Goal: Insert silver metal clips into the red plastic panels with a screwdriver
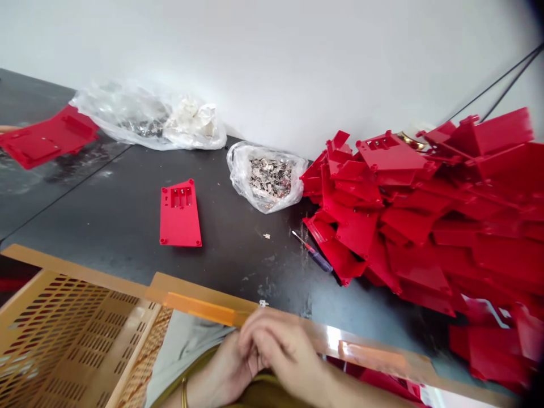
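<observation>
My left hand (236,360) and my right hand (283,345) meet at the table's front edge, fingers curled against each other. Whatever lies between them, if anything, is hidden. Just beyond my fingertips is a small metal clip (263,304), and farther in lies another metal piece (267,236). A red plastic housing (180,224) with a slotted compartment rests to the left on the black table (225,255). To the right, a screwdriver (315,254) with a dark handle lies beside the heap of red plastic parts (408,221).
An open plastic bag of metal clips (272,175) stands mid-table. Farther left are larger clear bags (148,119) of small parts. At the far left edge, a person's fingers (7,129) touch another red part (51,136). Below stands a yellow slotted crate (76,334).
</observation>
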Available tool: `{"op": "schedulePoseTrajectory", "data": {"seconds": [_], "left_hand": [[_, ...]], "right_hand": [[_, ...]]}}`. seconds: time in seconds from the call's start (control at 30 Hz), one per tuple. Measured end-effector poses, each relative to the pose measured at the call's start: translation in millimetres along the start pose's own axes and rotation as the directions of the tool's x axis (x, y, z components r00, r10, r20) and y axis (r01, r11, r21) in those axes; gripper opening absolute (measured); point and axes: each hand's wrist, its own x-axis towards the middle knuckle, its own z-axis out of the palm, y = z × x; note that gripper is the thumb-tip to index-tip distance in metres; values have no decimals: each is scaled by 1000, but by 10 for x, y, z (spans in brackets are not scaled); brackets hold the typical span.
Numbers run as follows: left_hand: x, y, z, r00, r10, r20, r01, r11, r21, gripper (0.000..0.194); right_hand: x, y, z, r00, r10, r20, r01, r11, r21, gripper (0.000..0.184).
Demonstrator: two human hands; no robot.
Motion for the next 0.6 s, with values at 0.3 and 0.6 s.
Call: {"op": "schedulePoseTrajectory", "data": {"seconds": [0.3,0.6], "left_hand": [[-10,73,90,996,-56,-74,52,997,-51,33],[-31,100,100,998,-59,-6,58,991,-116,25]], "right_hand": [[1198,624,-787,929,27,-368,-43,998,-35,28],[101,291,-50,988,63,-144,-62,998,16,25]]}}
